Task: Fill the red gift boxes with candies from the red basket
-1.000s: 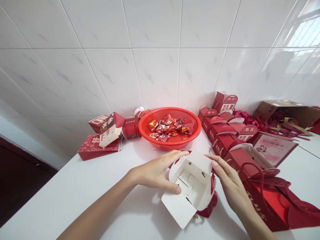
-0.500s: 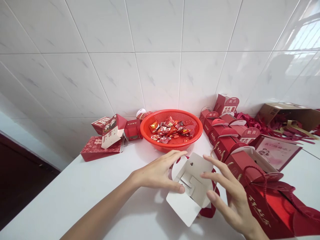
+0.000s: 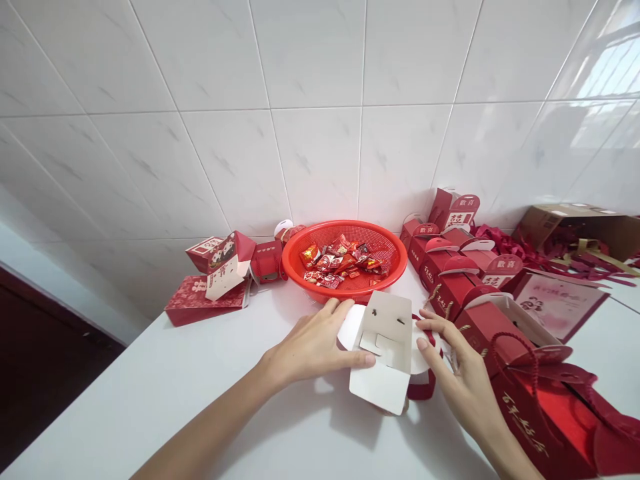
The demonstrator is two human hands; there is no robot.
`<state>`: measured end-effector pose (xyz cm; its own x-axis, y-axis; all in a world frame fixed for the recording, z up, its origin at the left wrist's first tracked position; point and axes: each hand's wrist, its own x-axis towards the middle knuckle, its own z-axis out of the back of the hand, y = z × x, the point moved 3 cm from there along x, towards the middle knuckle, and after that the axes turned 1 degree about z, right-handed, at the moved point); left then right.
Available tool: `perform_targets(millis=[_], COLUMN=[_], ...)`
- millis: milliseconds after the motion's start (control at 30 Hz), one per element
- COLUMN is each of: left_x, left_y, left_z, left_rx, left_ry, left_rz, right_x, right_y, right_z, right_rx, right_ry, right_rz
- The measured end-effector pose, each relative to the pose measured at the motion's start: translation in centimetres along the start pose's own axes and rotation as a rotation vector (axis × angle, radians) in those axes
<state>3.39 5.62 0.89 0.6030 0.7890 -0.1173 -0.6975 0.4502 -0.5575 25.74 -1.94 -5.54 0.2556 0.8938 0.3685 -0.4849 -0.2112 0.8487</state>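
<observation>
1. Table (image 3: 200, 387): its left edge slants to the lower left; bare surface lies between that edge and the left arm.
2. Left hand (image 3: 317, 343): half open, it grips the box's left side, thumb inside, as before.
3. Box (image 3: 380, 389): open, between both hands, just in front of the basket (image 3: 400, 261); it has turned, its front flap squarer now.
4. Right hand (image 3: 463, 377): loosely bent, it has shifted from the opening to the right flap; whether it pinches, I cannot tell.
5. Red boxes (image 3: 525, 407): close beside it, limiting room rightward.
</observation>
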Motion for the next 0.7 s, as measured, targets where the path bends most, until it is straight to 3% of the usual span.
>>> perform_targets(millis=[233, 433, 567, 700], left_x=[0.00, -0.25, -0.53, -0.71], left_y=[-0.17, 0.09, 0.33, 0.47], left_z=[-0.08, -0.27, -0.24, 0.05], left_rx=[-0.051, -0.079, -0.089, -0.045], left_ry=[0.051, 0.114, 0.132, 0.141], left_rz=[-0.039, -0.041, -0.112, -0.091], right_x=[-0.18, -0.65, -0.71, -0.73], right_y=[0.65, 0.52, 0.42, 0.70], right_z=[-0.14, 0.01, 0.15, 0.27], right_rx=[-0.030, -0.175, -0.219, -0.267], right_ry=[0.054, 0.044, 0.072, 0.062], right_rz=[0.021, 0.210, 0.254, 0.324])
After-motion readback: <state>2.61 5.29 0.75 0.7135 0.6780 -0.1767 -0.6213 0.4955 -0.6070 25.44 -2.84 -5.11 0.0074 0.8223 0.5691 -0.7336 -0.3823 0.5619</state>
